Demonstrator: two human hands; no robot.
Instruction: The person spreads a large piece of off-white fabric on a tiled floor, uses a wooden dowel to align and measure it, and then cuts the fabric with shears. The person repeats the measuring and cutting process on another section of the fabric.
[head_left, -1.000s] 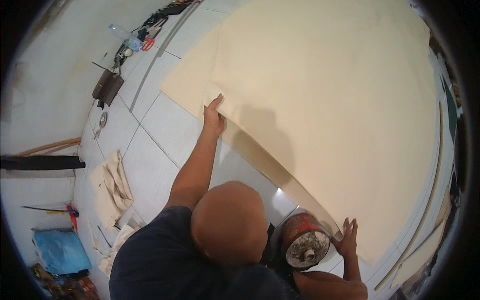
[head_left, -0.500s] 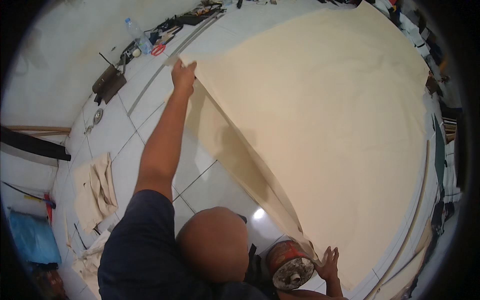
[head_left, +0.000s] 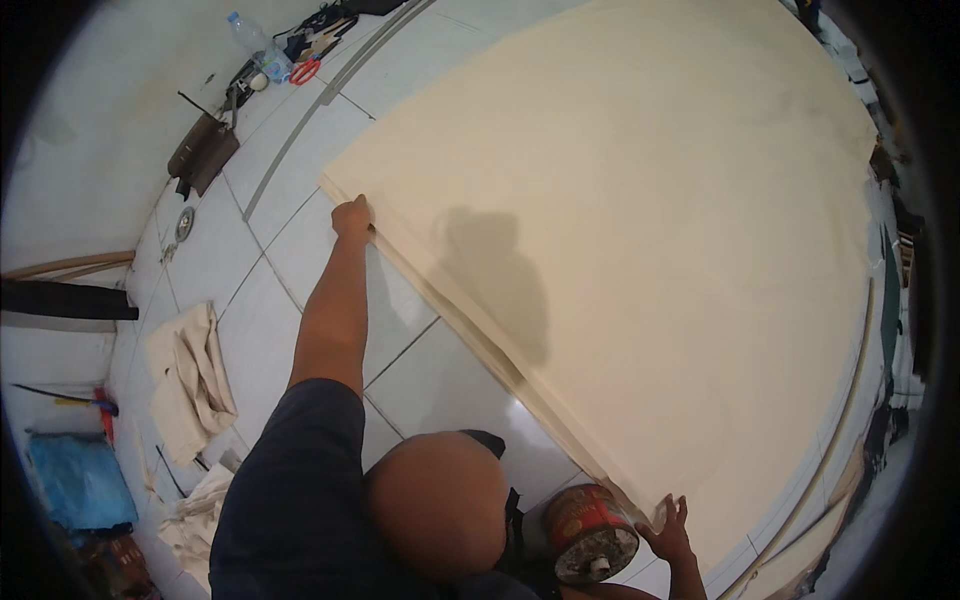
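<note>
"Cloth (head_left: 640, 250), smooth and cream-coloured, spreads wide over the white tiled floor (head_left: 395, 335). What are the hands doing at it?"

"The bare left hand (head_left: 352, 217) is near the cloth's left corner, fingers curled closed on the near edge. The bare right hand (head_left: 672, 530) is toward the other end, fingers spread, just beside a worn red cylinder with a grey, knobbed end (head_left: 585, 512)."

"How many layers does the left pinch?"

"I cannot tell. A narrow second band (head_left: 505, 368) shows along the edge between the hands, so I'd check that its width looks even all the way."

"And the tension?"

"Light, I'd say, and matched at both ends. A hard tug from the left could skew or crease the cloth. Better that the spread right fingers steady their end flat while the left draws the edge straight."
</note>
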